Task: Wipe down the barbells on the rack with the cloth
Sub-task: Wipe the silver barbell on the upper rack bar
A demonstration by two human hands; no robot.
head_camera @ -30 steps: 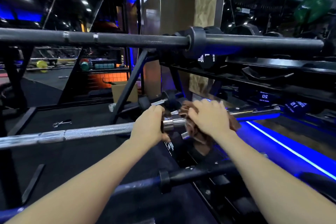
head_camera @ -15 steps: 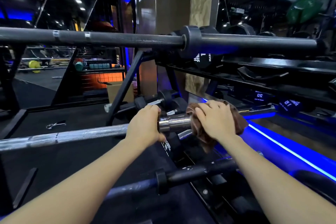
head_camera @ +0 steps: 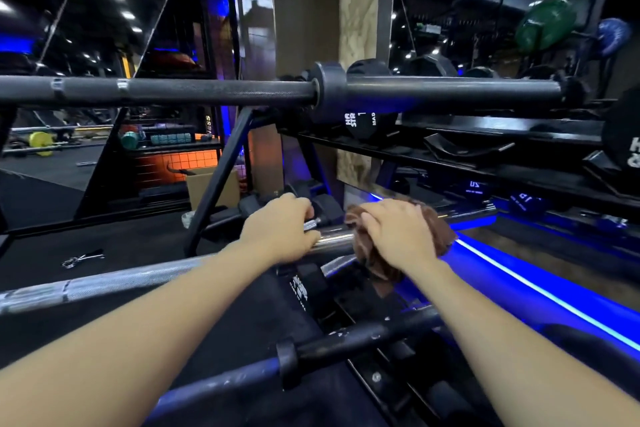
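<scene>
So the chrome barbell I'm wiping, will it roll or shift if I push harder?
Probably apt to roll: the chrome barbell is round and smooth. The left hand gripping it should steady it. The sleeve looks polished, so the brown cloth under the right hand likely slides easily.

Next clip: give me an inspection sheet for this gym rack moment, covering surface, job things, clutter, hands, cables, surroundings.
Surface: black rack over dark flooring.
Job's things: brown cloth wrapped on the chrome barbell; black barbell above; another dark barbell below.
Clutter: metal clip on the floor; cardboard box behind the rack.
Hands: left hand grips the chrome barbell; right hand holds the cloth around it.
Cables: nothing seen.
Surroundings: dumbbells on shelves, blue light strip, green plate.
</scene>
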